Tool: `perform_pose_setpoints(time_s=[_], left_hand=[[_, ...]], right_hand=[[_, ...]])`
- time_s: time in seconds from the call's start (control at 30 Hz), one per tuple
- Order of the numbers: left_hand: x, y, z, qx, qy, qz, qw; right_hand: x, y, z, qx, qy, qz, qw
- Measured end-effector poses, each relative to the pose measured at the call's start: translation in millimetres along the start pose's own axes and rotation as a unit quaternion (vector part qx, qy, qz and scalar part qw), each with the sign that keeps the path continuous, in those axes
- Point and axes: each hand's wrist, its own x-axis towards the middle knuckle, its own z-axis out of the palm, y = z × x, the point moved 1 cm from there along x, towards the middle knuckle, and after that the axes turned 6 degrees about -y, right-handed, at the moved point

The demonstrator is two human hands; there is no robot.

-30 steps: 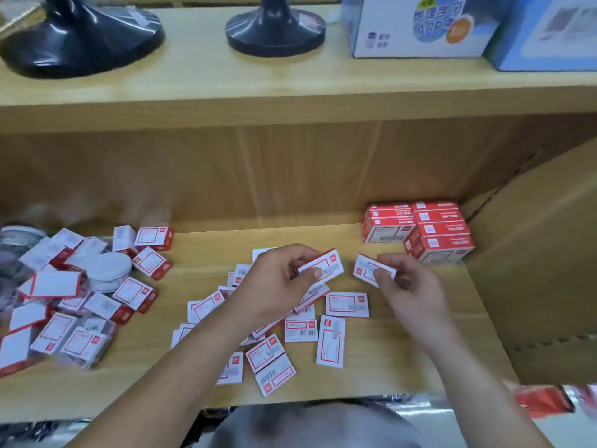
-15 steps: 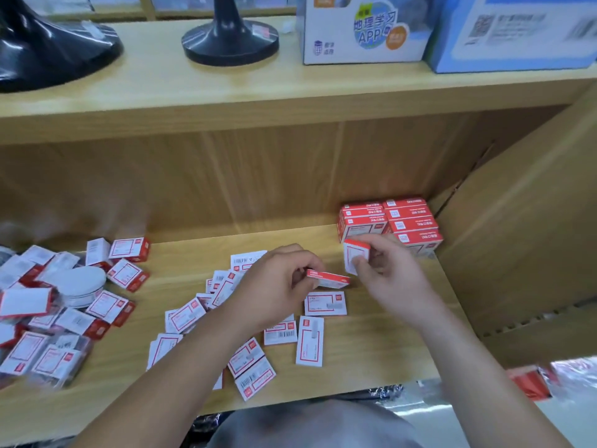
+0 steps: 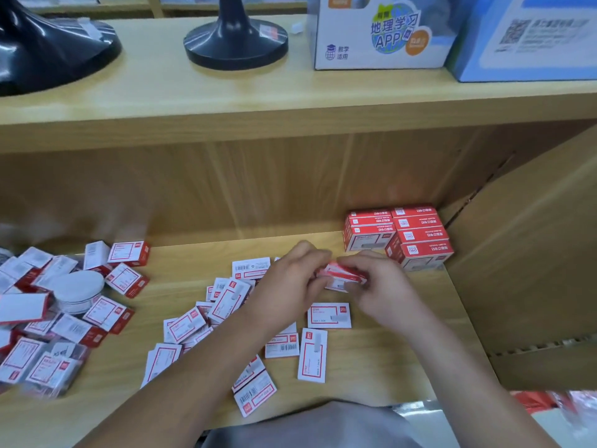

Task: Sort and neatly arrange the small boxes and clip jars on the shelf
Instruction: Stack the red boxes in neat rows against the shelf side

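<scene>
Small red-and-white boxes [image 3: 344, 276] are pressed together between my left hand [image 3: 294, 282] and my right hand [image 3: 381, 286] above the shelf's middle; how many they hold is blurred. Just behind them, in the back right corner, stands a neat stack of red boxes [image 3: 399, 236]. Several loose boxes [image 3: 226, 302] lie scattered under and in front of my left forearm, one box [image 3: 329, 315] lying flat below my hands. At the far left a white-lidded clip jar [image 3: 79, 287] sits among another heap of boxes [image 3: 48, 334].
The wooden shelf board [image 3: 387, 367] ends at a cardboard side panel [image 3: 533, 270] on the right. On the upper shelf [image 3: 193, 101] stand two black stand bases [image 3: 235, 43] and two printed cartons [image 3: 381, 30].
My two hands have come together, joining the box from the left hand with the one from the right. The camera has shifted slightly right.
</scene>
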Motion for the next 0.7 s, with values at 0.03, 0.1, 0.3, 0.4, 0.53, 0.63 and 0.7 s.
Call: perform_pose_setpoints(time_s=[0.03, 0.1, 0.3, 0.4, 0.53, 0.63, 0.7], left_hand=[[3, -2, -1, 0.008, -0.001, 0.015, 1.0], [10, -5, -7, 0.042, -0.005, 0.039, 0.998], [29, -36, -30, 0.068, 0.014, -0.026, 0.997], [41, -41, -21, 0.073, -0.014, -0.044, 0.996], [43, -41, -13, 0.026, -0.002, -0.032, 0.999], [40, -44, -15, -0.049, 0.005, -0.053, 0.997], [38, -46, -16, -0.093, -0.014, -0.077, 0.993]], right_hand=[[3, -2, 2, -0.014, -0.001, -0.011, 1.0], [7, -6, 5, -0.015, 0.019, -0.032, 0.999], [8, 5, 12, 0.054, 0.215, -0.03, 0.975], [10, 13, 20, 0.028, 0.195, 0.02, 0.98], [16, 8, 23, 0.014, 0.171, 0.057, 0.983], [22, 2, 21, -0.021, 0.149, 0.104, 0.983], [23, 0, 24, -0.036, 0.117, 0.108, 0.987]])
